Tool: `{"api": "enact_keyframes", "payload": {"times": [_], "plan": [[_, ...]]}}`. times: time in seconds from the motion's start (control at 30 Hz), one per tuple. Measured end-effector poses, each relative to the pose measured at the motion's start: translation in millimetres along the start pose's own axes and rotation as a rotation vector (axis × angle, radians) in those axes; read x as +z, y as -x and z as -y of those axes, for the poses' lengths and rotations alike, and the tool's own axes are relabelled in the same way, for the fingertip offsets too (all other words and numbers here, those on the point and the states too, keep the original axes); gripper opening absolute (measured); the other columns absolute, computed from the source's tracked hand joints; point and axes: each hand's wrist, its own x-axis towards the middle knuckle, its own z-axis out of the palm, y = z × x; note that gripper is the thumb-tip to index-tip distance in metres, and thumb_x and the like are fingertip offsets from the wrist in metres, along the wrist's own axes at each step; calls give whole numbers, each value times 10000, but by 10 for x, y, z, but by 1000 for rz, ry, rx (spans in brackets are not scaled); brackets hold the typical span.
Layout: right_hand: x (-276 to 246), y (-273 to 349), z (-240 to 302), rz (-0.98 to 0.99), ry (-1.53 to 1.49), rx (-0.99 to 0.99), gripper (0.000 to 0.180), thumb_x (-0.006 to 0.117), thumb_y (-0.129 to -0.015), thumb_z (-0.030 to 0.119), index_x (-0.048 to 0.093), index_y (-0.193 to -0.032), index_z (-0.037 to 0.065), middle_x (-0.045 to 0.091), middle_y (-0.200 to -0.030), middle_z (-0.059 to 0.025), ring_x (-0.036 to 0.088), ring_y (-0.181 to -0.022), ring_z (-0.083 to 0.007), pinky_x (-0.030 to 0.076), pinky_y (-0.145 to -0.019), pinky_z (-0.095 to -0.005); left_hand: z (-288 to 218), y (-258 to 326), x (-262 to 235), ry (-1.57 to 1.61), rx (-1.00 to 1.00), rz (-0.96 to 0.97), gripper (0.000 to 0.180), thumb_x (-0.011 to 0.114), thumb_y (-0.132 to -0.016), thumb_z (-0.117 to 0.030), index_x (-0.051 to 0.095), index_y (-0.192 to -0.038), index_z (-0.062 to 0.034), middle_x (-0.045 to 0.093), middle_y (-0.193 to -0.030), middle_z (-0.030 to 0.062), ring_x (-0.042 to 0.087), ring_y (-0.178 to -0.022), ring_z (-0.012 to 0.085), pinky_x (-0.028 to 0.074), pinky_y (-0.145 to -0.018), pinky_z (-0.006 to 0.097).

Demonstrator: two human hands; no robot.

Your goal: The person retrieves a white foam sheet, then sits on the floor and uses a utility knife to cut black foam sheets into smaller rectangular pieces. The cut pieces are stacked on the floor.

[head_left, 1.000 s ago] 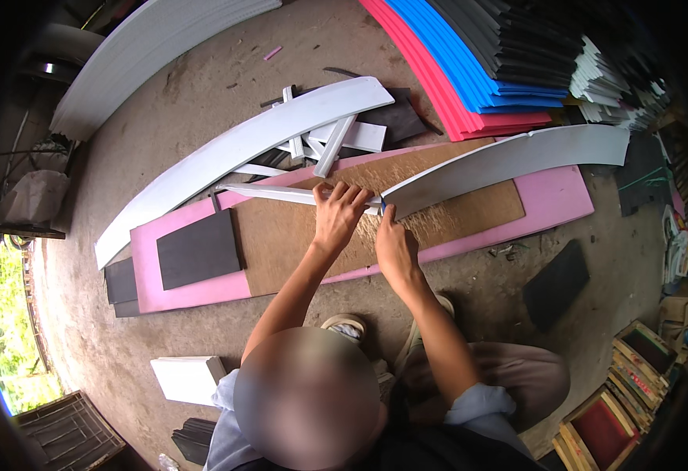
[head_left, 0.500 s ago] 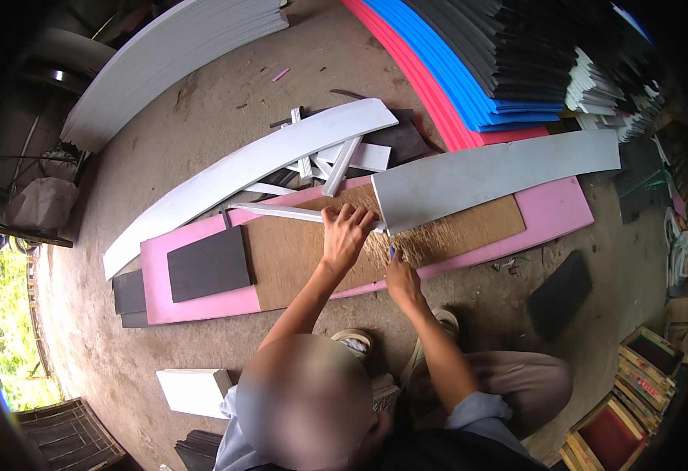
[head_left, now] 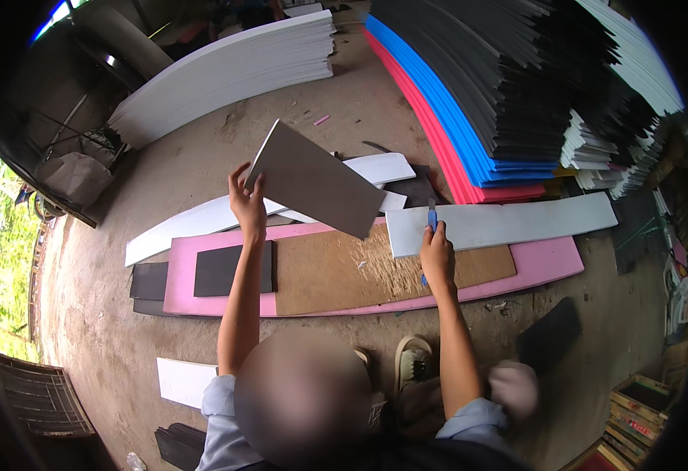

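Observation:
Raised above the work boards, my left hand (head_left: pixel 247 206) grips a rectangular foam sheet (head_left: pixel 316 179) by its left edge. The sheet is tilted, and its shaded face looks grey. A blue utility knife (head_left: pixel 432 217), blade pointing away from me, is held upright in my right hand (head_left: pixel 438 257). Just behind and right of that hand, a long pale foam strip (head_left: pixel 516 224) lies across a scuffed brown wooden board (head_left: pixel 312 275). Under the board is a long pink foam slab (head_left: pixel 552 255), with a dark rectangular sheet (head_left: pixel 234 269) at its left end.
Behind the slab lie a long white strip (head_left: pixel 183 226) and offcuts. Tall stacks of blue sheets (head_left: pixel 446 118), red sheets (head_left: pixel 430 129) and black sheets (head_left: pixel 469 71) stand far right, a white stack (head_left: pixel 226 74) far left. A white block (head_left: pixel 187 381) sits near left, wooden crates (head_left: pixel 642 412) near right.
My left hand has left the narrow white strip on the board and now lifts a rectangular foam sheet. My right hand has moved up and right with the knife. The view has shifted.

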Motion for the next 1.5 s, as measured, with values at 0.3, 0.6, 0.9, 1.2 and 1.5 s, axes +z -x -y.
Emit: {"api": "enact_keyframes", "payload": {"times": [0.3, 0.6, 0.9, 1.2, 1.5], "plan": [[498, -52, 111, 153, -456, 5, 228, 395, -928, 246, 419, -951, 21, 528, -513, -128, 562, -436, -281, 437, -424, -395, 1173, 1711, -725, 257, -941, -277, 419, 542, -858, -41, 402, -1251, -84, 537, -1058, 101, 586, -884, 216, 535, -727, 339], [1895, 499, 369, 509, -34, -273, 578, 707, -705, 410, 407, -952, -18, 586, -858, -201, 591, -803, -364, 463, -696, -442, 1340, 2202, -1221, -263, -907, -100, 509, 595, -825, -121, 375, -1273, -21, 420, -1272, 178, 469, -1124, 267, 428, -881, 329], [2273, 623, 295, 611, 145, -267, 606, 785, -629, 265, 394, -993, -22, 525, -1000, -192, 520, -953, -343, 426, -797, -428, 1350, 1661, -1088, 383, -1312, -542, 520, 617, -808, -69, 327, -1222, 56, 463, -1096, 118, 498, -1020, 214, 462, -890, 319], [2474, 793, 335, 555, 18, -369, 555, 770, -649, 259, 407, -966, -17, 543, -935, -180, 551, -884, -324, 438, -769, -423, 1545, 1393, -1666, 6, -514, -709, 335, 462, -898, -46, 376, -1219, -3, 478, -1082, 107, 541, -899, 166, 533, -726, 291], [1964, 48, 78, 250, -664, 100, 228, 604, -820, 116, 431, -885, -19, 531, -775, -91, 576, -565, -145, 508, -518, -258, 1313, 1101, -2123, 64, -472, -115, 294, 442, -941, -176, 510, -1172, -8, 595, -952, 58, 549, -846, 93, 446, -750, 236]]}}
